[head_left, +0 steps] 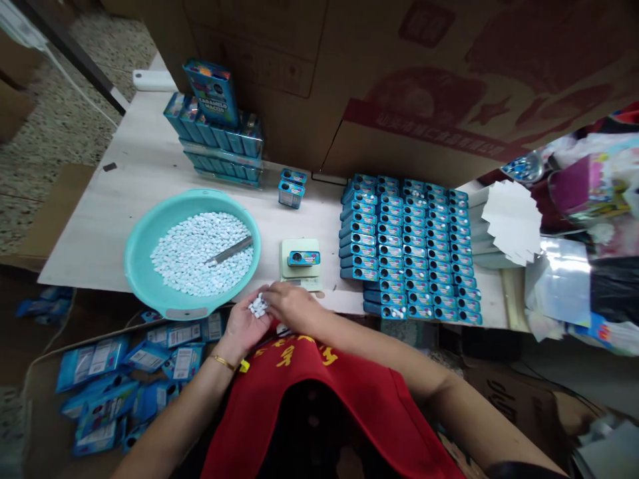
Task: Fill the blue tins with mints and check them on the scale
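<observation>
My left hand point(243, 324) is cupped palm up near the table's front edge, with a small heap of white candies point(258, 306) in it. Over that heap, my right hand point(292, 306) curls with its fingers together, the tips at the candies and partly hidden. Just beyond the hands is a small pale scale point(299, 271), a blue candy tin point(304, 258) lying on its platform. To the left stands a turquoise basin point(130, 266) of white candies point(200, 249), a metal scoop-like tool point(232, 250) resting on them.
Rows of blue tins point(414, 253) stand at right, some with candies on top. Two tins point(291, 189) sit behind the scale. A display pack point(219, 143) stands back left, against a big carton point(319, 86). Below left, an open box point(37, 399) holds blue packs point(107, 406).
</observation>
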{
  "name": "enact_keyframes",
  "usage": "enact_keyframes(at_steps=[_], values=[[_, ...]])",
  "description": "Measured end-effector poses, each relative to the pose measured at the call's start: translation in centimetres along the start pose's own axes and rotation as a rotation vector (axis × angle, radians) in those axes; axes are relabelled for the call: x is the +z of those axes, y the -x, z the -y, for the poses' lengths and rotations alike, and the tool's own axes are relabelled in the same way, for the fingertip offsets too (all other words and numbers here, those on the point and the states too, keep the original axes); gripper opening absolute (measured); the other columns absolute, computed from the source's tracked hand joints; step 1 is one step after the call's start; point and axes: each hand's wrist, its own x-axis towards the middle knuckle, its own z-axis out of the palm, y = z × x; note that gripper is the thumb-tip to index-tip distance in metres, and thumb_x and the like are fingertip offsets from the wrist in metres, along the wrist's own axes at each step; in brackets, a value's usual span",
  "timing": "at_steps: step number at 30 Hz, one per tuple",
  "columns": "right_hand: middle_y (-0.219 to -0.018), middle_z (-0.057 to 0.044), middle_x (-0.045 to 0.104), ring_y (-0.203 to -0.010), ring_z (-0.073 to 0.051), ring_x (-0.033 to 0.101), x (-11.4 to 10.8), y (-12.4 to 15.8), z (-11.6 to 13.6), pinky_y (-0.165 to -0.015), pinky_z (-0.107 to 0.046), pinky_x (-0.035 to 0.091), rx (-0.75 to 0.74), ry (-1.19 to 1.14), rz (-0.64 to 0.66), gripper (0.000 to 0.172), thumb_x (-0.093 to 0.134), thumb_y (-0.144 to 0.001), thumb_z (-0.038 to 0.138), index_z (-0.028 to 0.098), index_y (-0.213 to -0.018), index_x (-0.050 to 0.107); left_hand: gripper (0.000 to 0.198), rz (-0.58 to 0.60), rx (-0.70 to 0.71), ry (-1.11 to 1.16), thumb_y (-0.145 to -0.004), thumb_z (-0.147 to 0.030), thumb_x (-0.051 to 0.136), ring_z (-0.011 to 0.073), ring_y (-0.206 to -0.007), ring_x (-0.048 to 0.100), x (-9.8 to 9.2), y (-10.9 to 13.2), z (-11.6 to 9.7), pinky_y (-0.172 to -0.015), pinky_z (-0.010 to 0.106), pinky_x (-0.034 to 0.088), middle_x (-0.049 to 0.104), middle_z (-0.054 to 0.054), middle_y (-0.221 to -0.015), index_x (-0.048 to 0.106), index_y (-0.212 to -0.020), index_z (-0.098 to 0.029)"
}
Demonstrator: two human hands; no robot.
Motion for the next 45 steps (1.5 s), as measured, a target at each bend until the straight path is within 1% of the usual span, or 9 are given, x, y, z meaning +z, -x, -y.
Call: enact_keyframes(at_steps=[3, 8, 12, 16, 24, 31, 35, 39, 45], values=[[-0.103, -0.008, 0.058, -0.091, -0.02, 0.052, 2.0, 0.1, 2.0, -0.074, -0.028, 0.044, -0.065, 0.174, 0.093, 0.019, 0.046, -0.082, 0.012, 0.016, -0.096, 0.058, 0.024, -0.062, -0.05, 0.007, -0.084, -0.011, 0.037, 0.0131, -0.068, 0.065, -1.1, 0.0, 0.6, -0.064, 0.023, 0.054, 0.067, 0.008, -0.072, 0.061, -0.086, -0.008], [-0.097, -0.009, 0.057, -0.083, -0.018, 0.052, 3.1, 0.2, 2.1, -0.065, -0.026, 0.044, -0.087, 0.208, 0.112, 0.017, 0.045, -0.081, 0.01, 0.016, -0.093, 0.056, 0.028, -0.053, -0.084, 0.026, -0.086, -0.015, 0.036, 0.0143, -0.073, 0.065, -2.8, -0.1, 0.6, -0.066, 0.023, 0.053, 0.067, 0.009, -0.076, 0.059, -0.1, -0.007], [-0.089, -0.008, 0.056, -0.078, -0.019, 0.052, 3.4, -0.2, 2.0, -0.055, -0.026, 0.043, -0.076, 0.231, 0.115, 0.017, 0.043, -0.082, 0.01, 0.012, -0.093, 0.055, 0.024, -0.118, -0.055, 0.031, -0.085, -0.012, 0.037, 0.014, -0.063, 0.064, -3.2, -0.1, 0.5, -0.061, 0.024, 0.053, 0.066, 0.006, -0.065, 0.059, -0.092, -0.007], [-0.09, -0.006, 0.057, -0.078, -0.017, 0.053, 3.5, -0.3, 1.4, -0.061, -0.025, 0.044, -0.044, 0.054, 0.095, 0.018, 0.048, -0.079, 0.011, 0.015, -0.095, 0.056, 0.023, -0.072, -0.043, 0.045, -0.084, -0.011, 0.037, 0.0145, -0.061, 0.064, -2.7, -0.2, 0.5, -0.06, 0.026, 0.054, 0.065, 0.007, -0.065, 0.059, -0.084, -0.009], [-0.086, -0.004, 0.056, -0.076, -0.013, 0.053, -0.7, -0.6, -4.8, -0.07, -0.024, 0.042, 0.287, -0.119, -0.167, 0.018, 0.052, -0.075, 0.013, 0.016, -0.091, 0.059, 0.023, 0.092, 0.01, 0.023, -0.08, -0.009, 0.04, 0.0278, -0.107, 0.055, -0.4, -0.3, -0.3, -0.084, 0.042, 0.051, 0.062, 0.018, -0.107, 0.058, -0.094, -0.007], [-0.095, -0.006, 0.058, -0.082, -0.015, 0.055, -2.1, -2.0, -7.0, -0.073, -0.025, 0.043, 0.369, 0.061, -0.1, 0.021, 0.046, -0.081, 0.016, 0.018, -0.095, 0.061, 0.023, 0.05, 0.036, 0.012, -0.08, -0.008, 0.039, 0.0256, -0.106, 0.056, 0.2, -0.2, -0.7, -0.08, 0.039, 0.053, 0.062, 0.017, -0.106, 0.059, -0.093, -0.009], [-0.09, -0.005, 0.061, -0.085, -0.014, 0.057, -2.6, -0.6, -7.5, -0.078, -0.026, 0.043, 0.353, -0.078, -0.315, 0.022, 0.044, -0.081, 0.014, 0.018, -0.091, 0.063, 0.02, 0.021, 0.042, -0.003, -0.082, -0.01, 0.038, 0.0183, -0.082, 0.064, -0.6, 0.3, -1.4, -0.064, 0.029, 0.055, 0.064, 0.012, -0.087, 0.058, -0.086, -0.009], [-0.082, -0.003, 0.063, -0.076, -0.014, 0.058, -4.2, 1.8, -9.0, -0.072, -0.027, 0.046, 0.461, -0.229, -0.581, 0.019, 0.047, -0.079, 0.018, 0.018, -0.086, 0.064, 0.019, 0.123, 0.126, 0.01, -0.085, -0.014, 0.038, 0.0057, -0.046, 0.048, -1.9, 1.2, -4.4, -0.037, 0.014, 0.04, 0.051, 0.001, -0.06, 0.056, -0.081, -0.012], [-0.079, -0.003, 0.063, -0.072, -0.015, 0.058, -5.0, 3.8, -11.0, -0.068, -0.029, 0.046, 0.575, -0.29, -0.742, 0.019, 0.05, -0.077, 0.025, 0.018, -0.086, 0.065, 0.015, 0.021, 0.349, -0.023, -0.085, -0.018, 0.039, 0.0074, -0.054, 0.049, -3.4, 1.4, -10.1, -0.042, 0.015, 0.042, 0.051, 0.004, -0.069, 0.053, -0.08, -0.013]])
